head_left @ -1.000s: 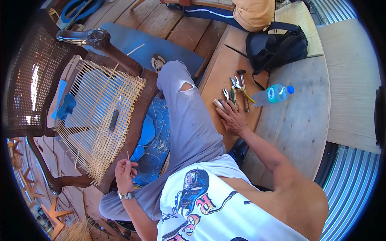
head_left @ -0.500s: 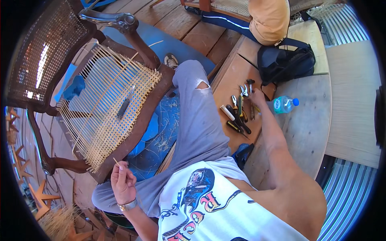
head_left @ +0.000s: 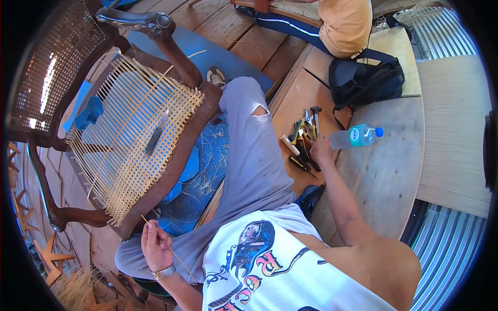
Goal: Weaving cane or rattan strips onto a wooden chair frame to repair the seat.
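Observation:
My left hand [head_left: 155, 246] pinches a thin cane strip [head_left: 179, 259] just off the chair's front rail. The strip's short end pokes above my fingertips and its long end trails toward my lap. My right hand [head_left: 321, 151] reaches into the hand tools on the brown board, fingers curled down among pliers with yellow-and-black handles [head_left: 299, 139]; what they grip is hidden. Before me leans a dark wooden armchair [head_left: 199, 111], its seat half woven with cane [head_left: 136, 179]. A dark-handled pointed tool [head_left: 153, 140] lies on the weave.
Beside my right hand lies a water bottle [head_left: 358, 136] with a blue cap. Farther off are a black backpack [head_left: 365, 80] and a seated person in orange [head_left: 345, 26]. A hammer [head_left: 316, 116] tops the tool pile. Cane scraps litter the blue mat [head_left: 210, 155].
My right hand has drawn back toward me from the hammer to the pliers, and the tools have shifted closer together. More of the cane strip shows below my left hand.

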Motion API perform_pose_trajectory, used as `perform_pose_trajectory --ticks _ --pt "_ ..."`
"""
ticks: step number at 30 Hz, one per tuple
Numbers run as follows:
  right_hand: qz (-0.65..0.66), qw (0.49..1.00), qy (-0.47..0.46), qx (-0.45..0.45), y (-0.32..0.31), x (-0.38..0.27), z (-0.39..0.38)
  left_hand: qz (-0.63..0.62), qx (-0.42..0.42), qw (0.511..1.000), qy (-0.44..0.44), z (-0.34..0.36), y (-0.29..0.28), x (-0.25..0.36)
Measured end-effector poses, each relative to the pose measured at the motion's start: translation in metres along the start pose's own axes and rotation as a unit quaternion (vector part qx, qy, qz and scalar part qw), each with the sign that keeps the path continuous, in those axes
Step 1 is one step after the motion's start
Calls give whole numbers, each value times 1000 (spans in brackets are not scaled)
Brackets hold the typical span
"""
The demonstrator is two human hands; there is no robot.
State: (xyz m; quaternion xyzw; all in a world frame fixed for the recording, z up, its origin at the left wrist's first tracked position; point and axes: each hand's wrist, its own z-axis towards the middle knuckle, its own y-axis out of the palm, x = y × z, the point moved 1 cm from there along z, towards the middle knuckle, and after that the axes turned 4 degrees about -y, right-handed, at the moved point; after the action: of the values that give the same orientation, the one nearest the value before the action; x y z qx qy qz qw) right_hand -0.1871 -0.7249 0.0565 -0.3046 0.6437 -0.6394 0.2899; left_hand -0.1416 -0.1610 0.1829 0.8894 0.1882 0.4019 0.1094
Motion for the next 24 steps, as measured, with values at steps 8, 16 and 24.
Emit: perform_pose_trajectory --ticks 8,16,24 --pt "32 991 -42 -123 -3 11 33 -7 12 1000 -4 7 3 0" --pt "41 990 -94 -94 23 24 49 -1 18 1000 -15 6 -2 -3" --pt "156 959 -59 -230 -35 12 103 5 45 998 -31 5 0 -3"
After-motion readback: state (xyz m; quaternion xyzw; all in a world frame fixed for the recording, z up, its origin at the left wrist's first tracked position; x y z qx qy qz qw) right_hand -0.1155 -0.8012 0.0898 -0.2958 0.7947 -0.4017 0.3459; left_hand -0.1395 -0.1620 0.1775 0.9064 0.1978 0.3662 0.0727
